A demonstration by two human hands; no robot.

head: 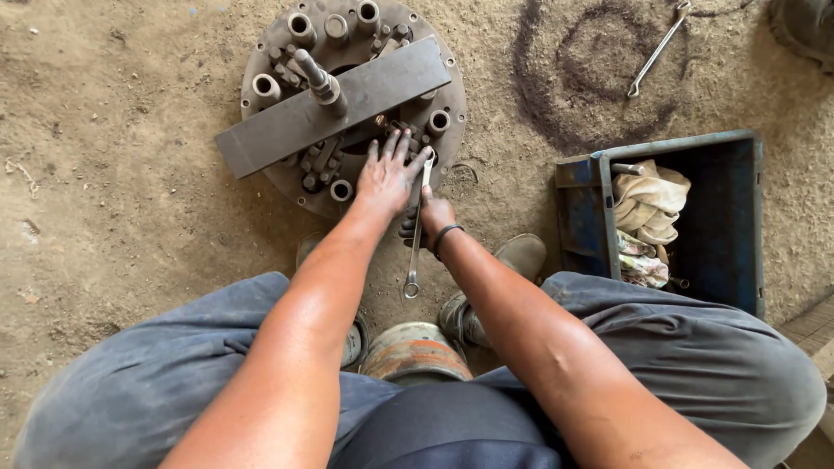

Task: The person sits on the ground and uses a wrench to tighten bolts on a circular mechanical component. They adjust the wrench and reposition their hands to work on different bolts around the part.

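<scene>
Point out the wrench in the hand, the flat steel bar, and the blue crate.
wrench (415, 247), head view, mid-shank below the right hand
flat steel bar (261, 139), head view, bare left half
blue crate (578, 217), head view, left wall

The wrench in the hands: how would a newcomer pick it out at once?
Start at the round clutch plate on the dirt floor with a flat steel bar across it. At its lower right edge the right hand holds a slim silver wrench beside the left hand. Unlike the other wrench lying loose at top right, this one is gripped.
</scene>
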